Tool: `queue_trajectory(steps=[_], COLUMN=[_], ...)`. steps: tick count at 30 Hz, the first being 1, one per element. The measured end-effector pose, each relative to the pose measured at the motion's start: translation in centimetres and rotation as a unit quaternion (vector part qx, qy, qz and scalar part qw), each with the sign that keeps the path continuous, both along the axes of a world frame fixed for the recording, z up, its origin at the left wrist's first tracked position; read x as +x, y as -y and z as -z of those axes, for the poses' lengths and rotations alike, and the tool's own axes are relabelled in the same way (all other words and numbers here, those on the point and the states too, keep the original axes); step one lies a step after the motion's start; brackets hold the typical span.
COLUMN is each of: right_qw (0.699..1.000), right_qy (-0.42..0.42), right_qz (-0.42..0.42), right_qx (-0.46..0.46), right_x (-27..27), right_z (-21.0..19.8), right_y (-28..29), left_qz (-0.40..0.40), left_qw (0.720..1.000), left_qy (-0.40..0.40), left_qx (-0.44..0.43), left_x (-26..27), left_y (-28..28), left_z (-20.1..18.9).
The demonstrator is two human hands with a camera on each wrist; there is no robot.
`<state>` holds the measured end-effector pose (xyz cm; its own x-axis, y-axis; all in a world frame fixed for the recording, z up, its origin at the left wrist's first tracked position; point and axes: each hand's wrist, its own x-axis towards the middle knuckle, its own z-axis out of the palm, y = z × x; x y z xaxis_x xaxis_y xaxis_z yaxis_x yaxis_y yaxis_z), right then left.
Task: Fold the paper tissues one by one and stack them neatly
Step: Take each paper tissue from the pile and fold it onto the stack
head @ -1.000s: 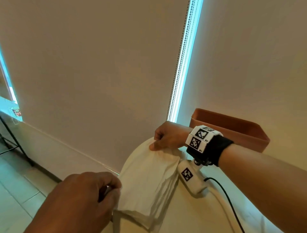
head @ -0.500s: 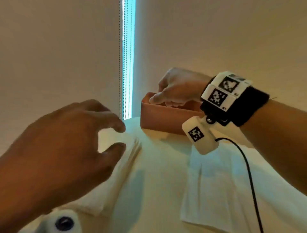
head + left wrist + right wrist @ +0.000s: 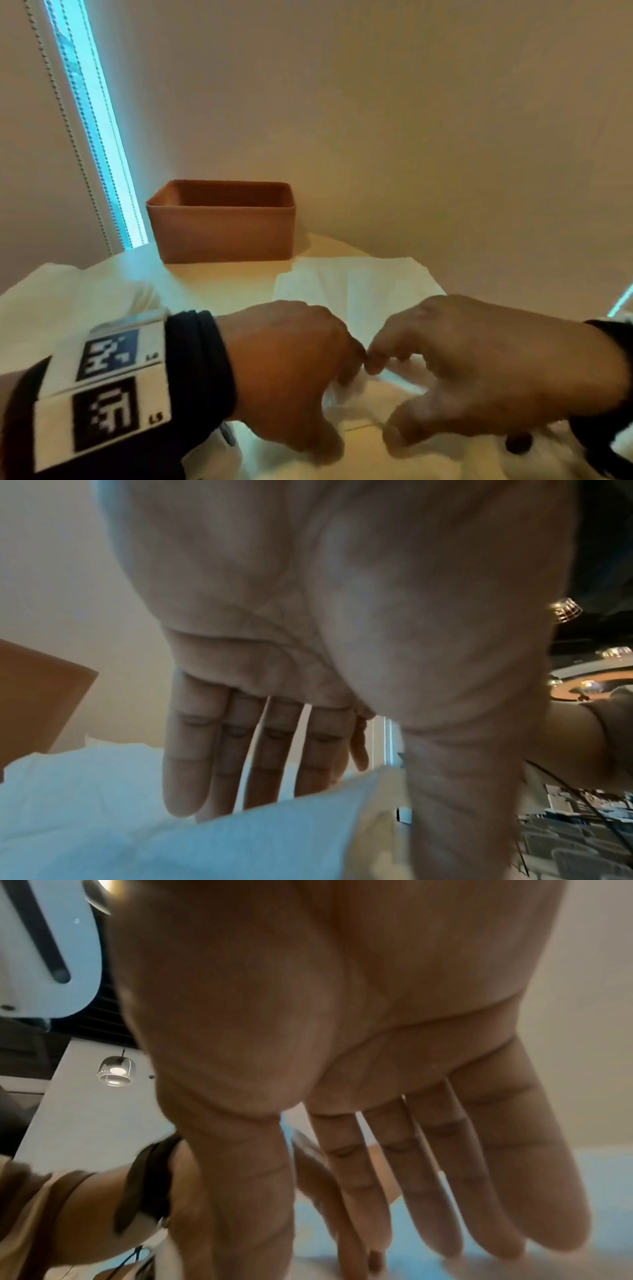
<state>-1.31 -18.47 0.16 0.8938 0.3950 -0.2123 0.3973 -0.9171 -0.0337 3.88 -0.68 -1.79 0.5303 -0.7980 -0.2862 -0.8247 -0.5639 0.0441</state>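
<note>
Reaching down side by side, the left hand (image 3: pixel 287 363) and right hand (image 3: pixel 479 370) spread straight fingers (image 3: pixel 219 750) over the flat white paper tissue (image 3: pixel 359 291).

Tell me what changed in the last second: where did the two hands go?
Both hands left the tissue stack on the left. The right hand passed over the brown box; now it and the left hand meet over the single flat tissue in front, at its near edge, which stands raised by the left hand. The box stayed put.
</note>
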Motion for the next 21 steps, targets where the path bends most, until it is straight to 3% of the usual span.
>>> queue_trajectory(steps=[6, 13, 19, 21], right_qw=[1.0, 0.991, 0.958, 0.942], right_qy=[0.019, 0.031, 0.007, -0.009], right_qz=[-0.016, 0.02, -0.005, -0.023], right_qx=[0.008, 0.126, 0.285, 0.336], right_x=[-0.1, 1.3, 3.1, 3.8], right_z=[1.7, -1.2, -7.0, -8.5], right_y=[0.0, 0.5, 0.0, -0.5], left_qz=[-0.012, -0.077, -0.103, -0.126], left_qw=[0.998, 0.975, 0.904, 0.843], left_qy=[-0.02, -0.036, -0.093, -0.126], left_qx=[-0.053, -0.207, -0.404, -0.507], left_x=[0.8, 1.6, 1.8, 2.1], left_y=[-0.3, -2.0, -5.3, -6.7], left_z=[-0.4, -2.2, -5.8, -6.6])
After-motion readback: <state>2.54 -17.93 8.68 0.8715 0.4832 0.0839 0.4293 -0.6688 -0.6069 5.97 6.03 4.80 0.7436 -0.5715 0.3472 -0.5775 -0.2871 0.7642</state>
